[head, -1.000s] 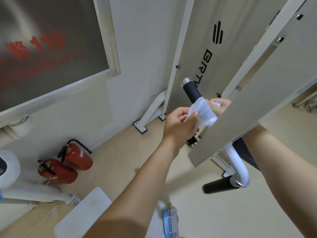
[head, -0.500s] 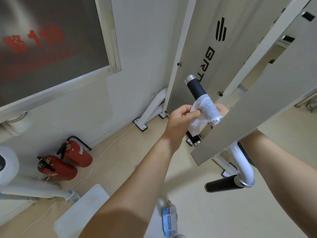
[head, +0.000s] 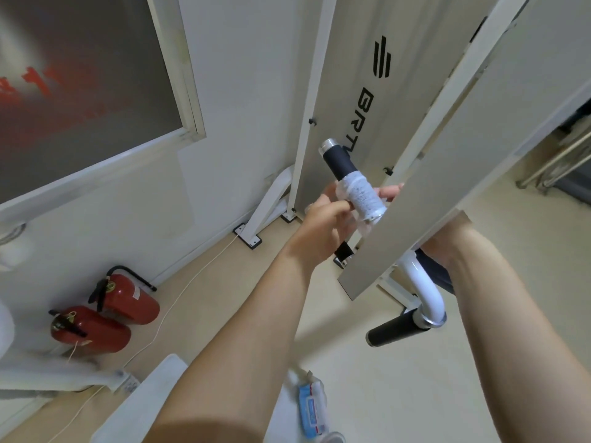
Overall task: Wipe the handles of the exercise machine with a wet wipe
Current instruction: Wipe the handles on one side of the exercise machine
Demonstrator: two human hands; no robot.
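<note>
A black upper handle [head: 339, 161] with a chrome end cap sticks up from the exercise machine. A white wet wipe [head: 363, 197] is wrapped around its lower part. My left hand [head: 323, 225] pinches the wipe's near edge from the left. My right hand [head: 390, 192] is mostly hidden behind a grey machine panel [head: 447, 174]; only its fingertips show, against the wipe's far side. A second black handle [head: 395, 330] on a white curved tube [head: 425, 289] hangs lower right, untouched.
Two red fire extinguishers [head: 105, 318] lie on the floor by the wall at left. A pack of wipes [head: 311, 407] rests on a white seat pad [head: 140, 407] below me. The machine's white frame foot [head: 265, 209] stands by the wall.
The wipe has gone from a loose bunch to a tight wrap around the handle. My left hand has shifted slightly along the wipe's edge; the view moved a little.
</note>
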